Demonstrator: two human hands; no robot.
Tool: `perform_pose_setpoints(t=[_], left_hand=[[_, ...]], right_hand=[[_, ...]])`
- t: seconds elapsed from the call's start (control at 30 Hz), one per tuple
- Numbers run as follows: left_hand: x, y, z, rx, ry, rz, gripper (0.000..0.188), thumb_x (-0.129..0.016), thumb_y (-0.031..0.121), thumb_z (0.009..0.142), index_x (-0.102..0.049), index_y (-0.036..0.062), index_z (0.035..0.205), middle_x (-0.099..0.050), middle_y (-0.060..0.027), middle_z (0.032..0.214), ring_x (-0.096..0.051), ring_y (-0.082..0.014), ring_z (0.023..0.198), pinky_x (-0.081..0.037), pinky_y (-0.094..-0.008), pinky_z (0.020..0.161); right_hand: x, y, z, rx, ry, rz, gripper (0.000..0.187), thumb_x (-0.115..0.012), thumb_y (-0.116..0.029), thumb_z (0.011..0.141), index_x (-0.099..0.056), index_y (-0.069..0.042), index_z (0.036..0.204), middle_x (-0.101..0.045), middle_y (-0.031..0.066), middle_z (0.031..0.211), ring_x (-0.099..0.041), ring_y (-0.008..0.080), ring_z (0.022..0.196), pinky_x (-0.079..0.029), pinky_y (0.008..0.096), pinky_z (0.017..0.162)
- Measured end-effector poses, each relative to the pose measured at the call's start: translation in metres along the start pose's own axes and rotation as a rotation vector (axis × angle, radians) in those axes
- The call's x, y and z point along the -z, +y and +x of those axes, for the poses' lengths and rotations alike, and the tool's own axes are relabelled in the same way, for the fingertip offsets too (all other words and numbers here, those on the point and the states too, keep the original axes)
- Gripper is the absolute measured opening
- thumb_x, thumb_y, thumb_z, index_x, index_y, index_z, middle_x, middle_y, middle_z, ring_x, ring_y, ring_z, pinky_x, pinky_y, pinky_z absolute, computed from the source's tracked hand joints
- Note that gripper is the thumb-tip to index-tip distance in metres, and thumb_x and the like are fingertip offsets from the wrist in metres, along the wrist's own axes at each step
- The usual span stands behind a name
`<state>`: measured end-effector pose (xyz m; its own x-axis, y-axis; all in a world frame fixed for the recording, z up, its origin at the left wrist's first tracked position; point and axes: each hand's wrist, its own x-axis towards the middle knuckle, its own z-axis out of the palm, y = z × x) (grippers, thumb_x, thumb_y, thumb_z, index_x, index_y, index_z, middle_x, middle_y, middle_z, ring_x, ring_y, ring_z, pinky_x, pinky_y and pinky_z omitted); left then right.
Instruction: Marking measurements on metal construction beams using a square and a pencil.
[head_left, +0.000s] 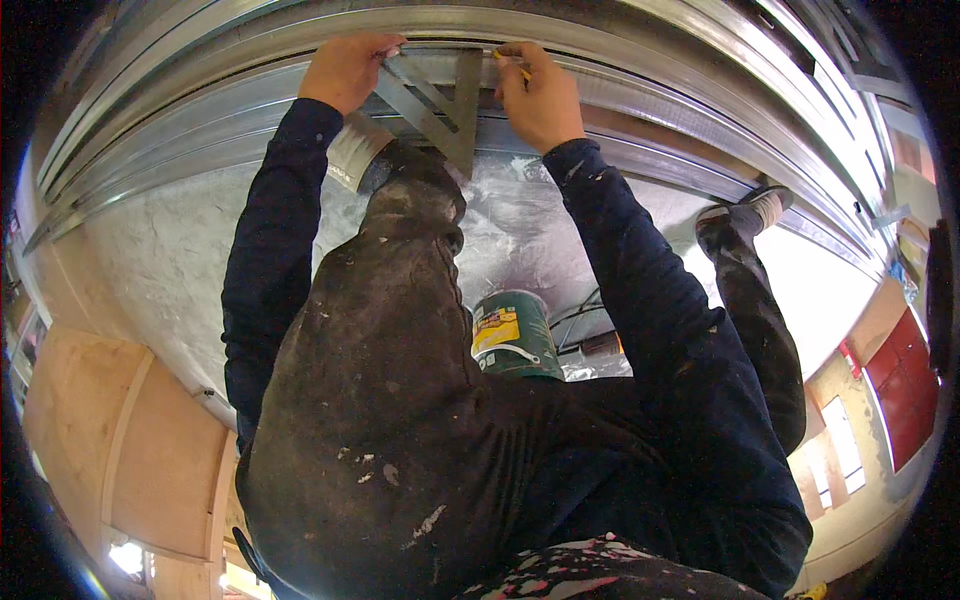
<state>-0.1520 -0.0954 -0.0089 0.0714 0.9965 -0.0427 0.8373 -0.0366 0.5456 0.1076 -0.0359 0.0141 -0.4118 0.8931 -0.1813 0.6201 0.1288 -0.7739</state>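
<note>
A grey metal set square (466, 110) lies with one edge along a long silvery metal profile (270, 112) at the top of the view. My left hand (343, 76) pinches the square's left corner, thumb and fingers pressed together there. At the square's right corner, my right hand (543, 100) grips a slim yellow pencil (526, 73), its tip close to the profile. Most of the pencil is hidden by the fingers.
More long metal profiles (670, 60) run across the far side. Between my legs stands a dark green bucket (545, 335) on the grey floor (510, 225), with dark cables behind it. Wooden panels (165, 470) stand at the left, a red panel (897, 385) at the right.
</note>
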Motion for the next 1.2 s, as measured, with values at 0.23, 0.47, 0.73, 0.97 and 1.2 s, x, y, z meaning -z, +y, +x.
perform_pose_setpoints(t=[0.23,0.47,0.73,0.97,1.2], left_hand=[[0.001,0.001,0.0,0.029,-0.016,-0.011,0.038,-0.052,0.002,0.08,-0.067,0.0155,0.111,-0.067,-0.0135,0.096,-0.062,-0.0372,0.087,-0.05,-0.0435,0.08],[0.002,0.006,0.003,0.023,-0.006,-0.005,0.031,-0.054,0.005,0.082,-0.069,0.0139,0.107,-0.068,-0.0142,0.097,-0.063,-0.0367,0.088,-0.051,-0.0425,0.08],[-0.005,0.001,-0.003,0.104,-0.044,-0.007,0.025,-0.056,0.007,0.083,-0.07,0.0117,0.104,-0.068,-0.0129,0.097,-0.063,-0.0348,0.089,-0.05,-0.042,0.08],[0.0,0.008,0.002,0.027,0.014,-0.022,0.026,-0.056,0.008,0.084,-0.068,0.0117,0.107,-0.068,-0.012,0.096,-0.062,-0.0351,0.091,-0.05,-0.0416,0.08],[-0.006,0.001,-0.005,0.051,0.04,-0.032,0.023,-0.057,0.011,0.086,-0.069,0.0115,0.105,-0.068,-0.0126,0.099,-0.063,-0.0342,0.091,-0.05,-0.0409,0.08]], right_hand=[[-0.001,-0.003,0.004,-0.005,0.002,0.001,0.021,-0.054,-0.02,0.092,-0.061,-0.006,0.107,-0.067,0.0091,0.068,-0.068,0.0197,0.064,-0.051,0.0321,0.06],[-0.014,-0.005,-0.002,0.003,0.07,0.001,0.019,-0.055,-0.022,0.09,-0.062,-0.007,0.098,-0.066,0.0221,0.083,-0.063,0.0439,0.078,-0.05,0.0519,0.069],[-0.013,0.003,-0.071,-0.085,-0.079,0.01,0.013,-0.055,-0.015,0.092,-0.061,-0.004,0.096,-0.065,0.0142,0.07,-0.066,0.029,0.06,-0.05,0.036,0.059],[-0.005,-0.007,0.011,-0.015,0.1,0.033,0.018,-0.056,-0.022,0.09,-0.06,-0.006,0.097,-0.065,0.0231,0.079,-0.062,0.0443,0.074,-0.051,0.0503,0.066],[-0.014,0.008,-0.094,-0.101,-0.332,-0.079,0.018,-0.054,-0.02,0.09,-0.058,-0.008,0.103,-0.063,0.023,0.073,-0.062,0.0436,0.07,-0.05,0.0515,0.062]])
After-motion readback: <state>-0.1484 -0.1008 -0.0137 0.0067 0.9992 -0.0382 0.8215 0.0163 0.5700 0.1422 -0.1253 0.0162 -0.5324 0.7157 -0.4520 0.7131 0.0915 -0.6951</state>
